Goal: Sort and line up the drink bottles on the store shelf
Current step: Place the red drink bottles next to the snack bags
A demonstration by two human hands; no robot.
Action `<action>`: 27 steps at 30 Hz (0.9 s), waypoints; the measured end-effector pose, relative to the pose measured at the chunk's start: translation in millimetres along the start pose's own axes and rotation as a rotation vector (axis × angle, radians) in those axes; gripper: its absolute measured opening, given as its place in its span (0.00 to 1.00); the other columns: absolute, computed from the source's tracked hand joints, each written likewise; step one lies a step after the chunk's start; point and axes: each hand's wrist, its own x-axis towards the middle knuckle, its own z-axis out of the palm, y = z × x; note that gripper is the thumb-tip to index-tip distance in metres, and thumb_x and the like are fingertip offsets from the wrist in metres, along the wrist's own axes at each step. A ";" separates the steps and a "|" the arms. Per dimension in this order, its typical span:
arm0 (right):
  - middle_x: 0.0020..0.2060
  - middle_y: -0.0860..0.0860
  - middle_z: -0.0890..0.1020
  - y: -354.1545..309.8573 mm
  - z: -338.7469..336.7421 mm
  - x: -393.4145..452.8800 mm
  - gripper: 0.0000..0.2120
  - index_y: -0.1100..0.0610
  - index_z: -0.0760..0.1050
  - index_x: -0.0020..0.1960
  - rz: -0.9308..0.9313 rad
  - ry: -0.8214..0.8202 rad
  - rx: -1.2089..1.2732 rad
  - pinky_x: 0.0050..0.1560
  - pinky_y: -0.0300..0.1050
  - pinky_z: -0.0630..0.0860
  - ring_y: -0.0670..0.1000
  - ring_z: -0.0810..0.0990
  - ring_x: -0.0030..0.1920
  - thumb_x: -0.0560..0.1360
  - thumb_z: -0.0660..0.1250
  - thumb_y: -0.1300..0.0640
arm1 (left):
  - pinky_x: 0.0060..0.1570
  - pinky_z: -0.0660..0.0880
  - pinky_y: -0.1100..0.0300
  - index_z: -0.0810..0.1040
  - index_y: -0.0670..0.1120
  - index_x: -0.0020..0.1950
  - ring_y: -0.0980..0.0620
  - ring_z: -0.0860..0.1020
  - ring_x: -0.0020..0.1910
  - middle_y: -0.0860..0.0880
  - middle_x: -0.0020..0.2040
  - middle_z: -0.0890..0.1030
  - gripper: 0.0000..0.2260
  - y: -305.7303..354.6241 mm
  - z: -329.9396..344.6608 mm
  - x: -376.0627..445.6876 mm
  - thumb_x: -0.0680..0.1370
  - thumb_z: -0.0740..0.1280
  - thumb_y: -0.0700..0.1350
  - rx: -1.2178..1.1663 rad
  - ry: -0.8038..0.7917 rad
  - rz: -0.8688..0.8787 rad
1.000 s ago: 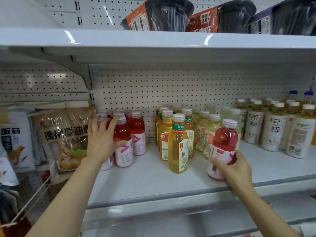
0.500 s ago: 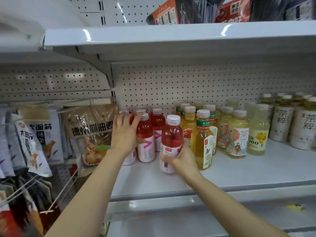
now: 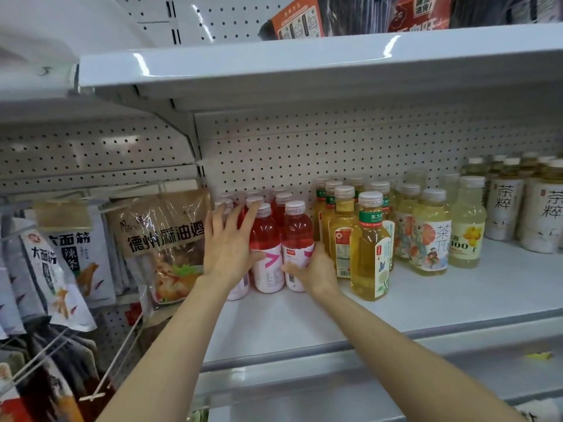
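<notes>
Red bottle (image 3: 298,239) is standing upright on the shelf (image 3: 426,303), right hand (image 3: 313,268) gripping its lower label, tight right of the red row (image 3: 262,236) that the flat, spread-fingered left hand (image 3: 227,248) is bracing.

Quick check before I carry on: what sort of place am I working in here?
Most likely a small grocery or convenience store aisle: white pegboard-backed shelf stocked with rows of red drink bottles and yellow tea bottles, plus packaged snack bags hanging on hooks to the left.
</notes>
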 end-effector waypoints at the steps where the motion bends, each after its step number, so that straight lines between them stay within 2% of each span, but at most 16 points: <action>1: 0.62 0.55 0.78 1.2 0.0 0.0 0.38 0.58 0.67 0.66 -0.003 -0.005 -0.005 0.59 0.50 0.76 0.55 0.78 0.61 0.63 0.80 0.48 | 0.73 0.55 0.35 0.58 0.51 0.79 0.36 0.58 0.75 0.42 0.75 0.66 0.49 -0.4 -0.4 -1.0 0.64 0.77 0.63 -0.004 0.012 0.005; 4: 0.61 0.53 0.78 5.4 -5.2 -7.9 0.34 0.57 0.67 0.67 -0.048 0.005 -0.051 0.60 0.49 0.76 0.54 0.78 0.61 0.67 0.77 0.48 | 0.74 0.54 0.37 0.62 0.49 0.78 0.38 0.58 0.75 0.42 0.75 0.65 0.43 10.3 -5.0 -4.3 0.67 0.74 0.62 -0.119 0.157 -0.042; 6: 0.60 0.51 0.78 10.4 -13.5 -21.4 0.31 0.55 0.67 0.67 -0.174 0.053 -0.137 0.59 0.49 0.77 0.52 0.78 0.60 0.69 0.75 0.49 | 0.72 0.59 0.42 0.67 0.45 0.74 0.40 0.61 0.72 0.42 0.72 0.68 0.36 30.3 -11.6 -5.7 0.70 0.72 0.59 -0.284 0.324 -0.090; 8: 0.60 0.49 0.78 16.4 -26.0 -39.8 0.27 0.53 0.67 0.68 -0.338 0.092 -0.262 0.57 0.46 0.78 0.51 0.77 0.59 0.72 0.72 0.50 | 0.69 0.63 0.47 0.70 0.43 0.71 0.42 0.65 0.69 0.42 0.69 0.71 0.31 57.3 -19.1 -3.3 0.73 0.72 0.55 -0.457 0.406 -0.109; 10: 0.56 0.50 0.79 22.0 -42.8 -59.1 0.22 0.53 0.70 0.66 -0.466 0.129 -0.401 0.52 0.46 0.78 0.52 0.78 0.55 0.73 0.69 0.50 | 0.67 0.65 0.50 0.71 0.45 0.71 0.44 0.66 0.67 0.44 0.68 0.71 0.27 89.2 -25.0 1.0 0.75 0.71 0.53 -0.609 0.342 -0.115; 13: 0.45 0.52 0.82 35.8 -67.1 -76.7 0.17 0.55 0.78 0.54 -0.535 0.190 -0.598 0.42 0.47 0.78 0.54 0.80 0.45 0.68 0.73 0.52 | 0.64 0.71 0.51 0.70 0.48 0.71 0.47 0.71 0.65 0.47 0.67 0.72 0.26 137.4 -22.6 9.7 0.75 0.70 0.56 -0.802 0.102 -0.117; 16: 0.44 0.51 0.83 57.5 -90.5 -78.5 0.16 0.54 0.80 0.52 -0.539 0.202 -0.677 0.41 0.47 0.77 0.55 0.80 0.43 0.66 0.73 0.52 | 0.61 0.74 0.49 0.68 0.48 0.71 0.47 0.74 0.64 0.47 0.67 0.73 0.33 177.7 -11.8 17.5 0.72 0.72 0.62 -0.847 -0.121 -0.172; 19: 0.43 0.51 0.83 77.2 -117.3 -76.1 0.12 0.54 0.80 0.49 -0.566 0.233 -0.686 0.40 0.47 0.75 0.55 0.79 0.43 0.67 0.73 0.53 | 0.57 0.74 0.51 0.64 0.46 0.70 0.45 0.74 0.64 0.46 0.66 0.73 0.42 207.4 -0.1 16.2 0.66 0.74 0.66 -0.797 -0.263 -0.286; 22: 0.41 0.51 0.83 90.6 -141.8 -72.3 0.12 0.55 0.81 0.49 -0.540 0.246 -0.669 0.39 0.48 0.77 0.55 0.80 0.42 0.66 0.73 0.54 | 0.58 0.74 0.49 0.61 0.47 0.72 0.44 0.75 0.64 0.46 0.67 0.73 0.45 222.8 15.4 11.7 0.64 0.77 0.63 -0.775 -0.279 -0.346; 27: 0.46 0.51 0.83 111.6 -171.4 -60.7 0.16 0.56 0.80 0.53 -0.481 0.229 -0.554 0.40 0.47 0.79 0.55 0.81 0.46 0.67 0.77 0.57 | 0.59 0.76 0.47 0.69 0.52 0.67 0.49 0.79 0.59 0.51 0.61 0.80 0.39 207.3 15.5 1.0 0.61 0.82 0.54 -0.977 -0.186 -0.439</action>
